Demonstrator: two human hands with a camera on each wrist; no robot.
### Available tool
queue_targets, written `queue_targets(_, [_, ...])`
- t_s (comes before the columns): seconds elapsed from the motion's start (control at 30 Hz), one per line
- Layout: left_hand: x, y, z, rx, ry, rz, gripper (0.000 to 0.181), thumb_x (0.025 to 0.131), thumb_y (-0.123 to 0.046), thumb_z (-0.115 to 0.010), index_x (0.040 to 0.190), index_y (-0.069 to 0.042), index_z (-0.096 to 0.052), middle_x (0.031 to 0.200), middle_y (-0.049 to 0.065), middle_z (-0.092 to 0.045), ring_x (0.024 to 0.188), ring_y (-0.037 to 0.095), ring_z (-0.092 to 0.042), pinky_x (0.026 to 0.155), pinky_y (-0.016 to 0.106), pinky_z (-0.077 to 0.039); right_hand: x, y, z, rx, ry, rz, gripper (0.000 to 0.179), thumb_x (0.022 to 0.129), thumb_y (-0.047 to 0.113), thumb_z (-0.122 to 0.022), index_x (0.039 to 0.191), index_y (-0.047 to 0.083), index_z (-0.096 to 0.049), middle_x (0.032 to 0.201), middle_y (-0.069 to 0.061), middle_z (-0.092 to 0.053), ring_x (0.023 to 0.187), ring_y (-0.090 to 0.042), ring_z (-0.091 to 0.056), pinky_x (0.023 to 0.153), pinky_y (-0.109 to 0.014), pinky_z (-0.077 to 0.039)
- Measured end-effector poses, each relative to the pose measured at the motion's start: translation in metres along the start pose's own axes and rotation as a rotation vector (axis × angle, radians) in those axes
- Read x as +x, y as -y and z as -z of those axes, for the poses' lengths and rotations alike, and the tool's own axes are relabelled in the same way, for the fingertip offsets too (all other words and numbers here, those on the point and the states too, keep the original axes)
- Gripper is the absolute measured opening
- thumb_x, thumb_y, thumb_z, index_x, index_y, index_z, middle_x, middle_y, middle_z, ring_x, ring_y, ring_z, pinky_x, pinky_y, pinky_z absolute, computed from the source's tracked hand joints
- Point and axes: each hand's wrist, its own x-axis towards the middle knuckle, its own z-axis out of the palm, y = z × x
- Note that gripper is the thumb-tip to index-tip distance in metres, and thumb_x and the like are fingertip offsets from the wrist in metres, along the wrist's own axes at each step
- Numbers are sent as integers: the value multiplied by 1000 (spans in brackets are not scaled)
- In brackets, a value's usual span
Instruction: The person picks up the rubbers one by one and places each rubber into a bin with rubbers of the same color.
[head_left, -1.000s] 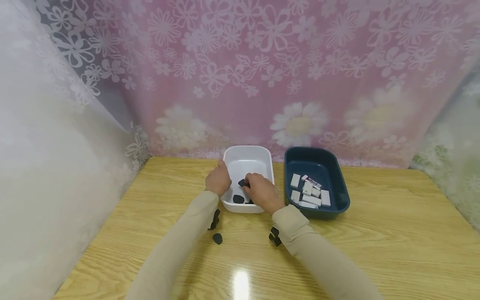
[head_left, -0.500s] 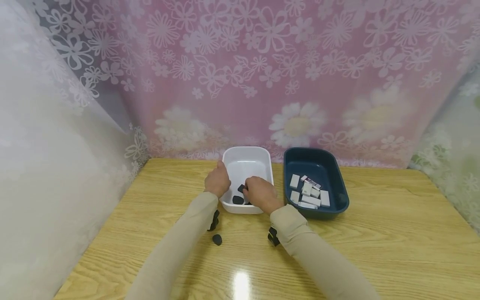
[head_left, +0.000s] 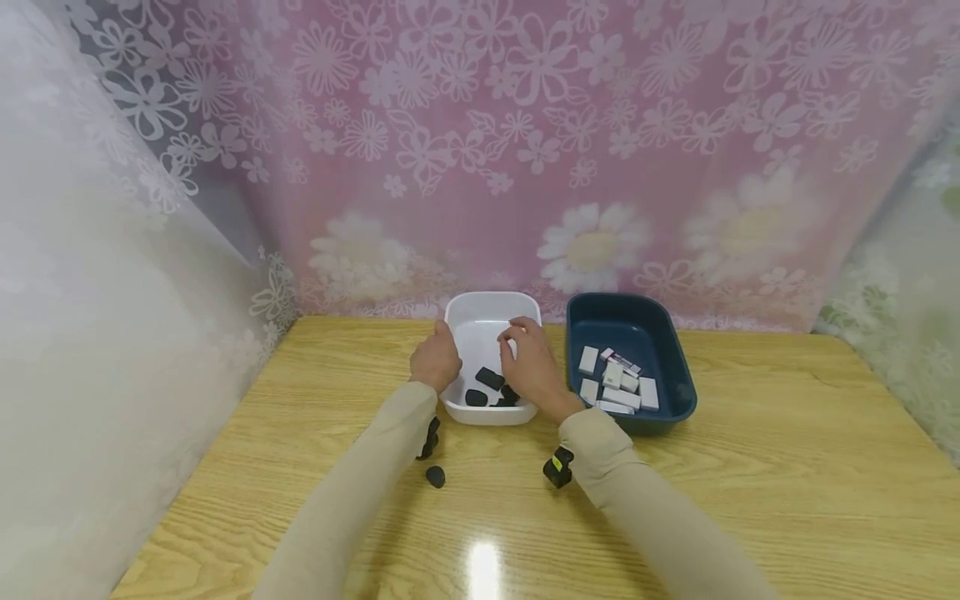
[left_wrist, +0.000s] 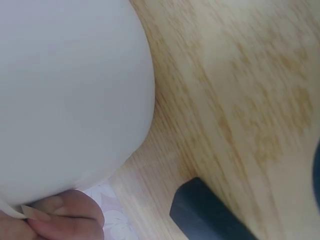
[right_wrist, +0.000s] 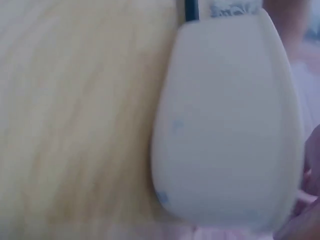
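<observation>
My left hand (head_left: 437,358) grips the left rim of a white basin (head_left: 491,305); in the left wrist view, fingers (left_wrist: 75,220) and thumb close over its edge. Several black pieces lie at the basin's near end, among them a block-shaped one (head_left: 490,378) and a rounder, stone-like one (head_left: 476,397). My right hand (head_left: 534,367) hovers over the basin's right side, fingers loosely bent, with nothing visible between them. It partly covers the black pieces at the right. In the right wrist view the basin's outer wall (right_wrist: 225,125) fills the middle, with part of the hand at the right edge.
A dark blue basin (head_left: 678,383) stands right of the white one, holding several small white boxes (head_left: 622,400). One black stone-like piece (head_left: 435,477) lies on the wooden table (head_left: 360,350) in front, near the left wrist. A floral curtain (head_left: 480,208) hangs behind.
My right hand has let go of the block-shaped black piece, which now lies in the white basin, and has moved up and right with its fingers loosened. The left hand has stayed put.
</observation>
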Motion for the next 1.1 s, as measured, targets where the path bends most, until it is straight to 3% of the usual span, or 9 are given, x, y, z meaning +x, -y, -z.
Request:
queue_targets(0.07, [0,0,1,-3,5,1,44,88,-13,-65,122,0,-41,98,18,-64,85,33,-65,69,44,-53,2,-4,8,-19,-2,-35,30,94,4,-46,120,-8,-55,137,-24,-38,126,-38,-37,104,-46,-32])
queue_targets(0.2, [0,0,2,-6,4,0,45,89,-13,-65,124,1,-40,98,19,-64,84,34,-65,70,44,-53,8,-10,17,-91,132,-149,51,92,3,-39,139,-14,-28,142,-30,-23,129,-40,-27,105,-47,-31])
queue_targets(0.33, [0,-1,2,-7,-4,3,45,88,-13,-65,124,1,-40,100,20,-64,86,34,-65,71,44,-52,16,-13,17,-80,260,-269,62,94,7,-39,145,-14,-9,145,-31,-17,128,-40,-30,103,-48,-34])
queue_targets(0.47, [1,-1,2,-4,1,2,46,88,-13,-65,124,1,-40,100,19,-63,86,34,-65,71,44,-53,20,-14,13,-76,296,-356,70,92,6,-43,146,-12,-3,147,-32,-15,131,-42,-29,105,-50,-29])
queue_targets(0.6, [-1,-1,4,2,15,4,49,89,-13,-65,128,1,-38,98,19,-64,85,33,-65,70,42,-53,20,-14,8,-38,267,-397,72,90,3,-47,148,-7,-6,143,-31,-21,129,-41,-28,107,-49,-26])
queue_targets(0.73, [-2,-1,5,7,20,7,50,89,-13,-65,128,1,-38,98,19,-64,84,33,-65,70,43,-53,15,-17,1,77,165,-446,73,86,-1,-49,149,0,-13,136,-29,-26,123,-40,-34,104,-49,-31])
queue_targets(0.93, [1,0,3,5,43,3,51,89,-13,-63,130,1,-36,95,18,-64,82,32,-64,69,41,-53,11,-25,-9,356,28,-564,56,85,-5,-45,141,-2,-35,129,-25,-46,117,-37,-45,96,-51,-40])
queue_targets(1.1, [5,4,1,3,41,-10,52,90,-13,-61,132,1,-34,94,18,-63,82,33,-64,68,43,-52,12,-25,-9,521,16,-618,64,87,-6,-41,148,9,-30,137,-20,-45,122,-35,-44,100,-52,-36])
